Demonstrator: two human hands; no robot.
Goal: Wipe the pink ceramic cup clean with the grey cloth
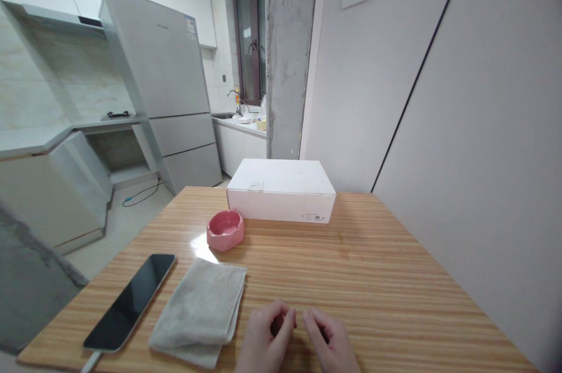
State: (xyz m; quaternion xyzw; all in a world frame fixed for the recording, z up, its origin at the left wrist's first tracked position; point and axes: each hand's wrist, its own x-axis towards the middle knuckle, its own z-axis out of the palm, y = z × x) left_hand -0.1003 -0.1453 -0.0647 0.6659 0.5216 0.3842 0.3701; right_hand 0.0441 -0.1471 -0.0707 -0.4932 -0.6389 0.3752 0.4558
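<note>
My left hand [267, 335] rests at the front of the wooden table [373, 279], its fingers loosely curled in and the thumb bent toward the index finger. A small gap away, my right hand [329, 339] lies in a similar loose curl. Nothing shows in either hand, and the undersides of the fingers are hidden. Closest to the left hand is a folded grey cloth [204, 305]. Left of the cloth lies a smartphone [132, 303], dark screen up, with a white cable [91, 361] plugged in. Beyond the cloth stands a pink ashtray-like bowl [225, 230].
A white cardboard box [281, 185] stands at the table's far edge, right behind the pink bowl. A pale wall [461, 127] runs along the right side. A concrete pillar [290, 57] rises behind the box. Farther left are a fridge [162, 68] and kitchen counters.
</note>
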